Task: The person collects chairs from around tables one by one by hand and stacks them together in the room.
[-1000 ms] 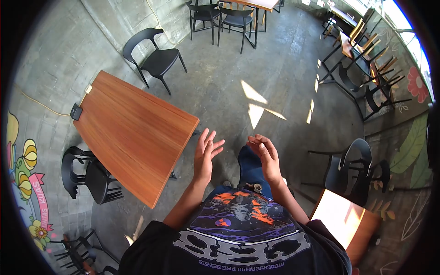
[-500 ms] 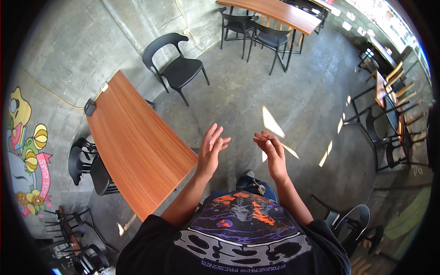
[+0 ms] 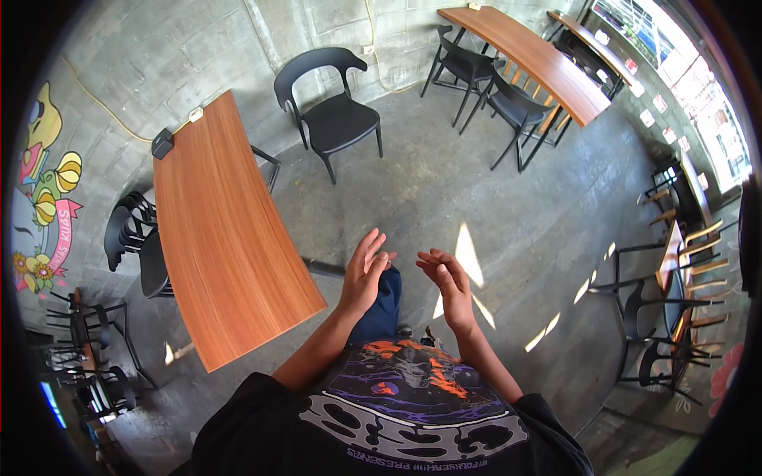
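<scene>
My left hand [image 3: 366, 274] is raised in front of my body, fingers apart and curved, with nothing in it. Facing it across a small gap, my right hand [image 3: 448, 286] is held up the same way, its fingers loosely bent and empty. The two hands do not touch. Left of my left hand stands a long wooden table [image 3: 230, 230], its near corner closest to my forearm. A dark box [image 3: 162, 143] sits on the table's far left edge by the wall. Below the hands, one leg in blue trousers [image 3: 381, 308] shows.
A black chair [image 3: 340, 123] stands by the block wall beyond the table. Another wooden table [image 3: 532, 55] with black chairs [image 3: 516, 103] is at the back. Tables with stacked chairs [image 3: 675, 293] line the right side. Sunlight patches lie on the concrete floor [image 3: 413, 190].
My view has shifted and turned, so the tables and chairs sit differently in it. A leg has come forward below my hands. The hands keep nearly the same pose, slightly closer together.
</scene>
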Available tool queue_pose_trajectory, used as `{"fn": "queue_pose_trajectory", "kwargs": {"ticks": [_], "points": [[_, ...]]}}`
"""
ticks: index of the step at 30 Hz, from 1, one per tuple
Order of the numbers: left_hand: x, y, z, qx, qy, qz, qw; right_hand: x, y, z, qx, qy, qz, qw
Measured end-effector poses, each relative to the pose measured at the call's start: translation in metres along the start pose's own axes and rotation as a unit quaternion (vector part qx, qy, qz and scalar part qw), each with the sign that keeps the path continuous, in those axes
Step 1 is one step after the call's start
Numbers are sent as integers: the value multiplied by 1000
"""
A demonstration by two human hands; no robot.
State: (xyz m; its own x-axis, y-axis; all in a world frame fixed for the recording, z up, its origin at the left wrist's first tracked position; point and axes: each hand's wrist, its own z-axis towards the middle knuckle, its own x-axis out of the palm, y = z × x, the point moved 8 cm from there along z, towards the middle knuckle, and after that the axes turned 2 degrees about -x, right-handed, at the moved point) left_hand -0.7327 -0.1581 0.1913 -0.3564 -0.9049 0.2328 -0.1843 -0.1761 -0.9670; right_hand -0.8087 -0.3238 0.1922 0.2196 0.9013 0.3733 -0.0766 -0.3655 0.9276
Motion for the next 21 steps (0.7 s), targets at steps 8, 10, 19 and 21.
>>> {"fn": "queue_pose_trajectory", "kwargs": {"ticks": [8,10,19,21], "points": [[-3,12,133,12,-1,-33,999,-19,3,121,29,23,-45,998],[-7,5,175,4,-18,-50,999,-21,14,160,40,18,-72,996],[-53,-58,297,21,-48,-12,999,28,30,311,-7,82,-39,996],[-69,-63,311,25,-63,-15,998,36,21,329,9,103,-38,994]]}}
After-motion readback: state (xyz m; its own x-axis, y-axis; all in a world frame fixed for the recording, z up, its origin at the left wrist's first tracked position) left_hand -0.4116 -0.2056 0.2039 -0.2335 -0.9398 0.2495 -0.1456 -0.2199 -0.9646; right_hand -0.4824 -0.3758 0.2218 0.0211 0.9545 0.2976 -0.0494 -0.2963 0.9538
